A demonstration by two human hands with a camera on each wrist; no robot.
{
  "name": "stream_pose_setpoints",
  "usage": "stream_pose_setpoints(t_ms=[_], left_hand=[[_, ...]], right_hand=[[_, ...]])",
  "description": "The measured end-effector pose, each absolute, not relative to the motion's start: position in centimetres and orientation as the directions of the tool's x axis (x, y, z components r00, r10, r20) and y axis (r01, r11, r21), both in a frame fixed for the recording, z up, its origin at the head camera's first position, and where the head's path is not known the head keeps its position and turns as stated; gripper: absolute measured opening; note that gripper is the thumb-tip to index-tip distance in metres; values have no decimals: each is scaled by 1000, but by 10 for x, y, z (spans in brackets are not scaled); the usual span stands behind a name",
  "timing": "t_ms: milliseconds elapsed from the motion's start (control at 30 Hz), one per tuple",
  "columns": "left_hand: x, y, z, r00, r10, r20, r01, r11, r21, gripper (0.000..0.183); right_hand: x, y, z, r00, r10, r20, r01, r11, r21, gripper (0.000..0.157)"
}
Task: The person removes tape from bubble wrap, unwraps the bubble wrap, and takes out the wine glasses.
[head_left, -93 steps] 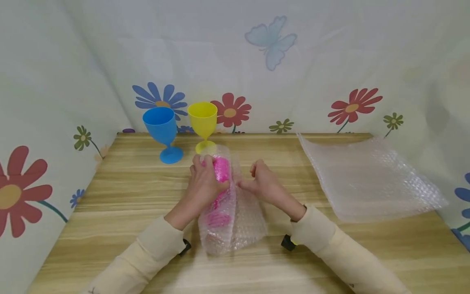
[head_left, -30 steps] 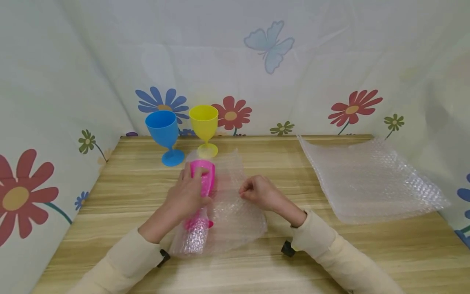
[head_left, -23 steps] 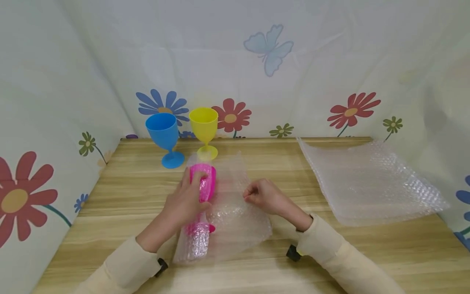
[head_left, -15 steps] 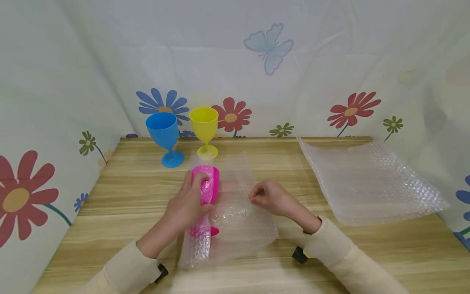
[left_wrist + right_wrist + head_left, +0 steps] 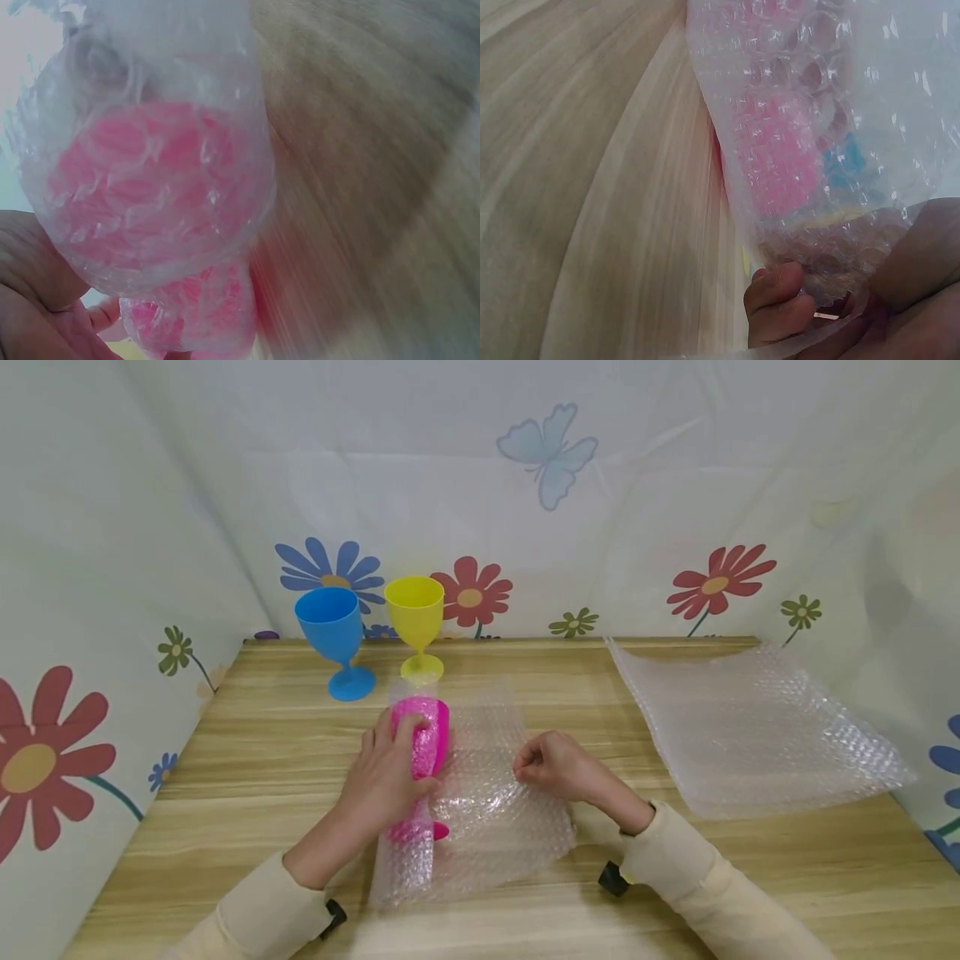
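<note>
A pink goblet (image 5: 442, 739) lies on its side, its bowl pointing away, with bubble wrap folded over its left part. My left hand (image 5: 382, 768) grips the goblet through the plastic, fingers over the bowl and thumb by the stem. In the left wrist view, the goblet's round foot (image 5: 157, 180) shows through the film. The rest of the bubble wrap sheet (image 5: 495, 827) spreads to the right. My right hand (image 5: 558, 766) pinches this sheet's right edge between thumb and fingers, and in the right wrist view the raised film (image 5: 780, 67) hangs between that hand and the goblet.
A blue goblet (image 5: 330, 622) and a yellow goblet (image 5: 416, 614) stand upright at the back left of the wooden table (image 5: 225, 777). On the right lies a second bubble wrap sheet (image 5: 750, 735). A flower-printed cloth (image 5: 637, 485) hangs behind and along the sides.
The goblet was more covered three seconds ago; its right side now shows bare. My left hand shifted left with it, then slightly right. My right hand took the sheet's edge and moved right.
</note>
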State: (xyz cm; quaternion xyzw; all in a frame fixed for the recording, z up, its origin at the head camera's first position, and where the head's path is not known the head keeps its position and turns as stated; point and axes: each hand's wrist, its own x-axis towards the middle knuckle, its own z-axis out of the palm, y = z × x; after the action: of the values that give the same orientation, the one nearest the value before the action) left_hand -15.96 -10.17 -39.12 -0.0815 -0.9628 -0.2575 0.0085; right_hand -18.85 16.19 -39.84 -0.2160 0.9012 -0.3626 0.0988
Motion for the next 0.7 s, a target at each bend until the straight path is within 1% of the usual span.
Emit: stream_pose_setpoints(t_ms=[200,500,700], left_hand=[[-159,-104,-391,-990,137,37,135,830,541,83],[-159,-111,-387,-993,119,-1,90,763,640,79],[-156,-118,-387,-995,87,-47,35,753,657,86]], right_hand=[[-191,162,-402,-889,-454,-55,-298,666,-684,10],[-190,165,-404,-884,-465,-45,-323,679,-659,11],[-188,166,-403,-885,-463,-48,-322,682,-657,11]])
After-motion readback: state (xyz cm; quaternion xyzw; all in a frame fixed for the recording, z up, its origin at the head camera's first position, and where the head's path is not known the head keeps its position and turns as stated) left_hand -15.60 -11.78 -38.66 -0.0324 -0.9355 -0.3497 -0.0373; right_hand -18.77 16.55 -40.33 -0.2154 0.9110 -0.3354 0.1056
